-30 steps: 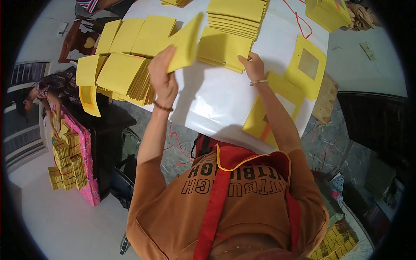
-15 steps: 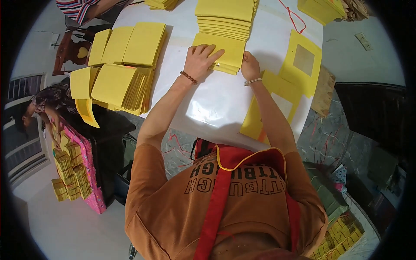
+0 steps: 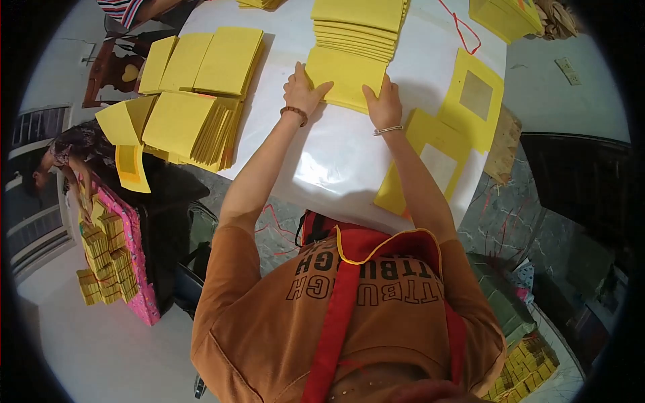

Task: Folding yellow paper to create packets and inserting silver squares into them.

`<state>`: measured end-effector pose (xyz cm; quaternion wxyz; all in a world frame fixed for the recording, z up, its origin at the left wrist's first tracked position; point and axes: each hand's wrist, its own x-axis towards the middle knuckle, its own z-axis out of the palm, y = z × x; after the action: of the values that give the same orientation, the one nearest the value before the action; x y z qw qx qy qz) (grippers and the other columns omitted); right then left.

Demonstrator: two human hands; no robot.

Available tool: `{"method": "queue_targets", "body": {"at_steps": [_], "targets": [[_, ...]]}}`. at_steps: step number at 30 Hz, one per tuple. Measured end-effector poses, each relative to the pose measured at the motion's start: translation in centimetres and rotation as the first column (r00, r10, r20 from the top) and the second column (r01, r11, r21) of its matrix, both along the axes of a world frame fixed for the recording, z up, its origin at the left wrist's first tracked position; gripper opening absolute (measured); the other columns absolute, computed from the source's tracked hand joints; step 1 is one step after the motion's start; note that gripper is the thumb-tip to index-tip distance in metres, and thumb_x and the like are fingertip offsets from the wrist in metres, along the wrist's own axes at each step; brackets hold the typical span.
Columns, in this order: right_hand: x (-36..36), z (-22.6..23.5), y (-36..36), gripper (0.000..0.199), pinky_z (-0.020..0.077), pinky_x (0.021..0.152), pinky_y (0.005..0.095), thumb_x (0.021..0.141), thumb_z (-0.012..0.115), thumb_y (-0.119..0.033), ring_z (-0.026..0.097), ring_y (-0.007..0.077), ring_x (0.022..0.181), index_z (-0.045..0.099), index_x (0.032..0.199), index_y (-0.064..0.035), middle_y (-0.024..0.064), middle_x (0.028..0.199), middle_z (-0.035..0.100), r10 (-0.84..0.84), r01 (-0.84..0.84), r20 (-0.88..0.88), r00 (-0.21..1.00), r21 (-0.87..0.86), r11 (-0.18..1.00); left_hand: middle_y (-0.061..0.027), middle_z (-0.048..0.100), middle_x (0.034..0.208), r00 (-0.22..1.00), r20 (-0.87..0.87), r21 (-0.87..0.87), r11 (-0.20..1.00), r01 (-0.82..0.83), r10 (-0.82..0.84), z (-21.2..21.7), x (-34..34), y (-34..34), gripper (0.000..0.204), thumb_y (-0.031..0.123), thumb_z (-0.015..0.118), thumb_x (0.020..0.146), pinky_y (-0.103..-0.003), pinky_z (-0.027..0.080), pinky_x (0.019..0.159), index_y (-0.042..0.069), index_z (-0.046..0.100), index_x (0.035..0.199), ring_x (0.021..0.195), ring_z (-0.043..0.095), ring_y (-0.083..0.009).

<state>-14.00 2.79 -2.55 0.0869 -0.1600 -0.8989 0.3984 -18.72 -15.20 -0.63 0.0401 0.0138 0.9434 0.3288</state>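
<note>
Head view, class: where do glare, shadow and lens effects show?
Head view: glare whitens the glossy white tabletop toward its near edge; same head view: a soft shadow borders the yellow paper folders at left; head view again: the fisheye lens leaves black corners.

My right forearm (image 3: 413, 164) hides part of the windowed yellow sheet (image 3: 437, 134) beneath it. The view's upper edge cuts off the stepped yellow paper stack (image 3: 359, 30) and a striped sleeve (image 3: 119, 9); the far-left yellow bundles (image 3: 107, 250) are too small to count.
</note>
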Motion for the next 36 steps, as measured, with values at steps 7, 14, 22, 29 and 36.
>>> {"method": "queue_targets", "body": {"at_steps": [7, 14, 22, 29, 36], "targets": [[0.5, -0.6, 1.0, 0.056, 0.0449, 0.078, 0.0437, 0.079, 0.058, -0.032, 0.051, 0.0353, 0.098, 0.036, 0.127, -0.0125, 0.0152, 0.111, 0.049, 0.073, -0.074, -0.048, 0.996, -0.02, 0.997, -0.0197, 0.057, 0.103, 0.894, 0.446, 0.535, 0.816, -0.221, -0.05, 2.6, -1.8, -0.7, 0.076, 0.022, 0.078, 0.063, -0.029, 0.048, 0.08, -0.014, 0.038, 0.116, 0.09, 0.059, -0.0236], [1.1, 0.2, 2.5, 0.075, 0.0423, 0.088, 0.0355, 0.068, 0.072, -0.02, 0.051, 0.0241, 0.103, 0.031, 0.129, -0.0008, 0.0132, 0.116, 0.049, 0.105, -0.224, -0.234, 0.967, -0.567, 0.793, -0.0099, 0.056, 0.103, 0.937, 0.16, 0.857, 0.515, 0.024, -0.31, 2.4, 0.2, -2.1, 0.049, -0.002, 0.07, 0.068, -0.028, 0.045, 0.083, -0.002, 0.044, 0.109, 0.094, 0.056, -0.0169], [2.0, -1.5, 1.8, 0.067, 0.0457, 0.083, 0.0287, 0.066, 0.073, -0.004, 0.051, 0.0167, 0.101, 0.036, 0.122, -0.0012, 0.0092, 0.11, 0.052, 0.215, -0.235, -0.124, 0.969, -0.736, 0.635, -0.0101, 0.054, 0.11, 0.934, 0.043, 0.638, 0.729, 0.247, -0.354, -1.9, -0.2, -2.9, 0.065, 0.003, 0.071, 0.067, -0.03, 0.043, 0.086, 0.006, 0.038, 0.123, 0.103, 0.05, -0.0198], [1.9, -0.5, 0.9, 0.055, 0.0457, 0.081, 0.0263, 0.07, 0.071, -0.01, 0.054, 0.0156, 0.093, 0.042, 0.117, -0.003, 0.0065, 0.105, 0.055, 0.192, -0.238, -0.148, 0.97, -0.728, 0.643, -0.0144, 0.051, 0.115, 0.901, 0.152, 0.697, 0.69, 0.193, -0.406, -3.2, -0.7, -3.9, 0.068, 0.009, 0.069, 0.072, -0.034, 0.04, 0.09, 0.005, 0.03, 0.127, 0.109, 0.047, -0.0222], [1.5, 3.3, 0.1, 0.053, 0.0504, 0.073, 0.0315, 0.076, 0.068, -0.023, 0.056, 0.0149, 0.091, 0.042, 0.119, -0.0072, 0.0047, 0.106, 0.054, 0.133, 0.138, 0.215, 0.968, -0.891, 0.433, -0.0218, 0.047, 0.118, 0.936, 0.275, 0.718, 0.695, -0.049, -0.219, 1.8, 1.4, -2.0, 0.077, 0.01, 0.059, 0.082, -0.034, 0.043, 0.086, 0.005, 0.006, 0.137, 0.102, 0.053, -0.025]]}}
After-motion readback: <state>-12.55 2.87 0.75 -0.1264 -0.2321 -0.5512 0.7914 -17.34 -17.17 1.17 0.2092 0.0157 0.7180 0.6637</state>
